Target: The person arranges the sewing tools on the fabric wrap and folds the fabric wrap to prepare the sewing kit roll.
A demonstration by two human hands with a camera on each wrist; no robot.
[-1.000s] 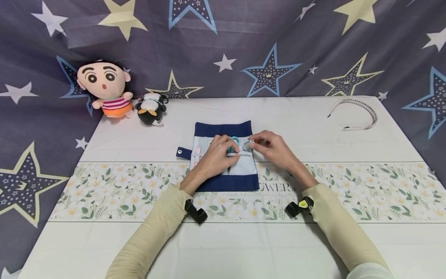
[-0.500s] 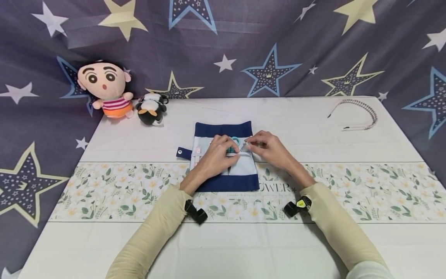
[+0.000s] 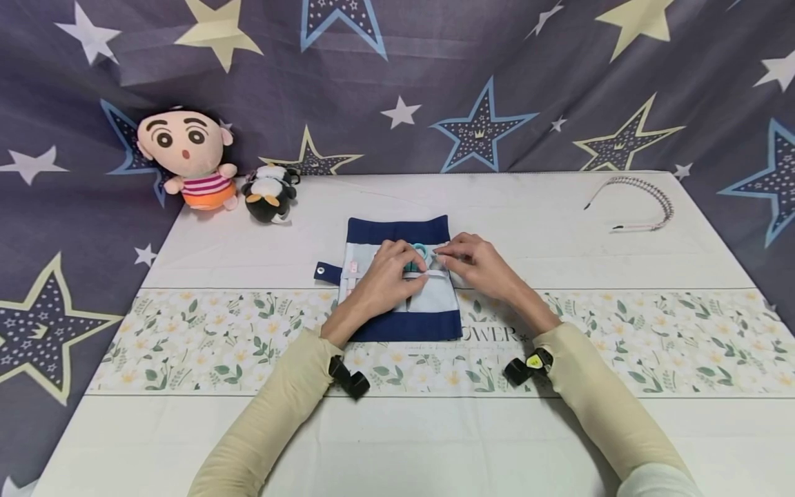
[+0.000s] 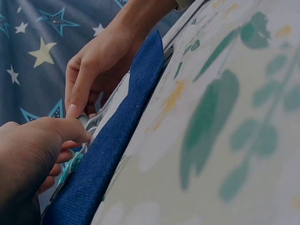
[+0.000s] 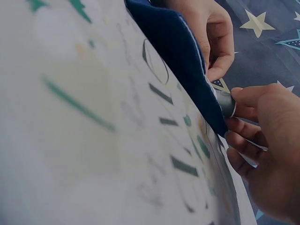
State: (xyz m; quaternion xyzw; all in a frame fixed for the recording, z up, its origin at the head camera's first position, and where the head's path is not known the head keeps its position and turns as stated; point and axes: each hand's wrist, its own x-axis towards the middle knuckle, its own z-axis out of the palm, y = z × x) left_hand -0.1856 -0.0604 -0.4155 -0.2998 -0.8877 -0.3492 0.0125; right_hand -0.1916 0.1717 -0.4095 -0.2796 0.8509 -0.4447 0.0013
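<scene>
An unfolded sewing pouch (image 3: pixel 404 326), navy with a light blue lining, lies on the table under both hands. My left hand (image 3: pixel 390 273) pinches the white elastic band (image 3: pixel 437 274) that runs across the lining. Teal-handled scissors (image 3: pixel 422 249) sit behind its fingers, partly hidden. Between thumb and fingers my right hand (image 3: pixel 481 264) holds a small grey thread spool (image 5: pixel 227 104) with a pale rim, right at the band near the pouch's right edge. A small pink item (image 3: pixel 354 267) is tucked under the band on the left. The left hand covers the pouch's middle.
A snap tab (image 3: pixel 327 272) sticks out from the pouch's left side. At the back left sit a plush doll (image 3: pixel 192 155) and a penguin plush (image 3: pixel 270 193). A headband (image 3: pixel 661 197) lies at the back right. A starry curtain (image 3: pixel 397 83) hangs behind the table.
My right hand has shifted slightly left with the grey thread spool, bringing it closer to the left fingertips and the band. The left hand has stayed in place.
</scene>
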